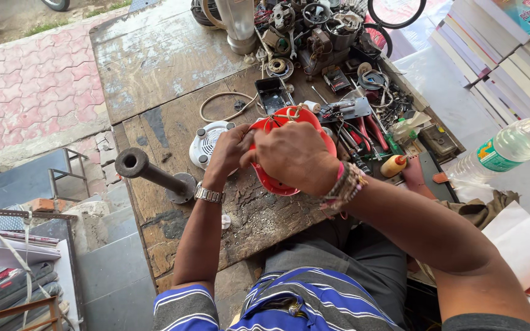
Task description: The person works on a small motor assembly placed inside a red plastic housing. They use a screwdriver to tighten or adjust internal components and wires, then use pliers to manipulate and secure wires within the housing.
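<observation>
Red round plastic appliance housing (275,181) gripped between both hands over worn wooden bench (154,67): left hand (228,153) closed on its left rim, right hand (292,156) clasped over top. White vented round base (205,145) just beyond left hand.

I see bare bench top (154,61) far left; a metal pipe stand (154,175) blocks the near-left, and piled tools (363,132) crowd the right.

Worn wood bench (154,67) w/ tools (363,132), iron pipe stand (154,173).

One red housing (280,178); one white base (207,144); one bottle (510,147).
</observation>
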{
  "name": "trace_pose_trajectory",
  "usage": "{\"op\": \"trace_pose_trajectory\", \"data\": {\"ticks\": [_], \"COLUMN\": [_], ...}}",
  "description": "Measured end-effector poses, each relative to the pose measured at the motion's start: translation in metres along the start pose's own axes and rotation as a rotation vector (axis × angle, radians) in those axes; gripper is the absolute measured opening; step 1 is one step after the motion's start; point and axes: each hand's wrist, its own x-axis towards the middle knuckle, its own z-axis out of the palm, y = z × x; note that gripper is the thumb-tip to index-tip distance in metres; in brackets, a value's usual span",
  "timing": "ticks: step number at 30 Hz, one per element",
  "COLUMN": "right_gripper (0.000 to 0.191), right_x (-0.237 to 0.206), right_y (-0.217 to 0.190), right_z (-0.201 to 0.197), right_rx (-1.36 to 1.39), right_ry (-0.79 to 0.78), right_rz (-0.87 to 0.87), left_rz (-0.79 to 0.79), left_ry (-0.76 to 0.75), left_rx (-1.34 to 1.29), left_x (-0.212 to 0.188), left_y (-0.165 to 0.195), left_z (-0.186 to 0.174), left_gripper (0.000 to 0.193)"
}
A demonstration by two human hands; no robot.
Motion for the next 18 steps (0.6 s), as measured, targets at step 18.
{"op": "trace_pose_trajectory", "data": {"ticks": [18], "right_gripper": [0.038], "right_x": [0.003], "right_y": [0.003], "right_z": [0.012], "right_rx": [0.155], "right_ry": [0.545], "right_rz": [-0.567], "left_rz": [-0.173], "left_ry": [0.014], "left_rx": [-0.031], "left_x": [-0.004], "left_y": [-0.007], "left_z": [0.002], "left_gripper": [0.040]}}
